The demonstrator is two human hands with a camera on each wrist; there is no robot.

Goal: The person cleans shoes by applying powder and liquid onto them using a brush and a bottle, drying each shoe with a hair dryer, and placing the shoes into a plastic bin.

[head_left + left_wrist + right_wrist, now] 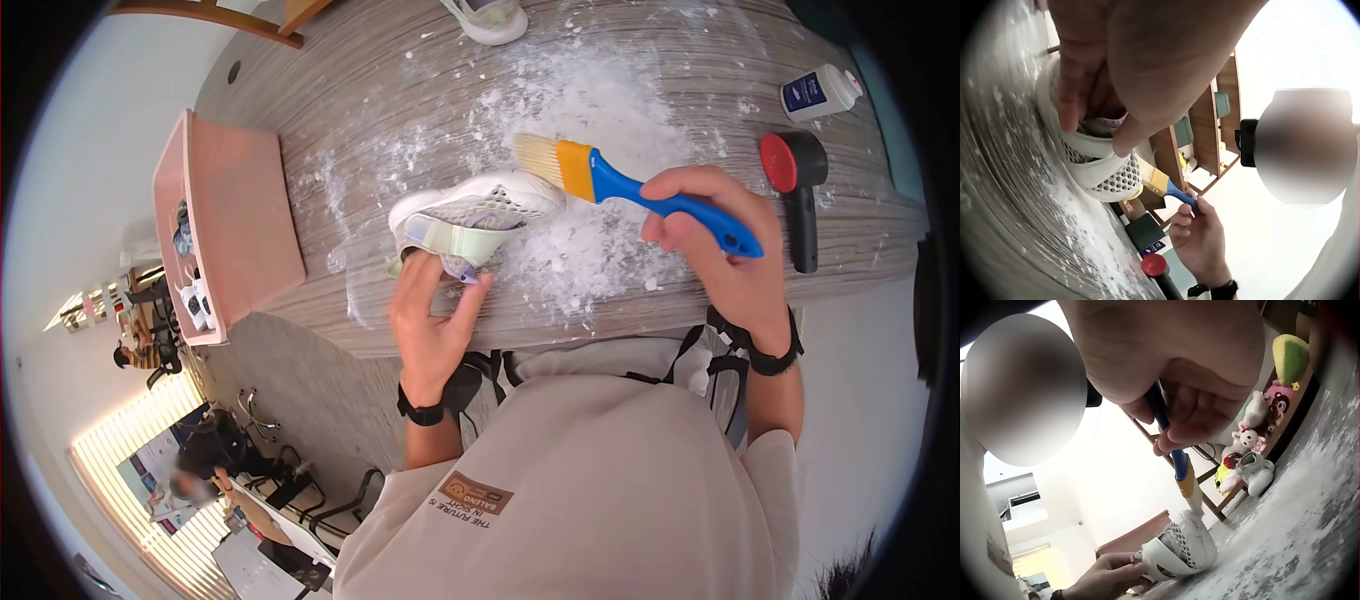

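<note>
Your left hand (430, 320) grips a small white shoe (465, 238), fingers in its opening and thumb outside. The shoe is left of the middle of the wood-grain counter (330, 120), close to the near edge. It looks light, its mesh upper likely soft and yielding, its sole stiffer. The heel and opening rim seem the surest hold; white powder (590, 265) around it could make it slippery. The toe points right, the long axis running roughly along the near edge, with the white sole along the far side.

At the toe, the pale bristles of a blue-handled brush (617, 187) point left and slightly away; whether they touch the shoe, you cannot tell. The brush slants towards the near right corner. It seems light, its handle rigid, its bristles flexible, best held mid-handle. There your right hand (740, 260) grips it, fingers curled.
</note>
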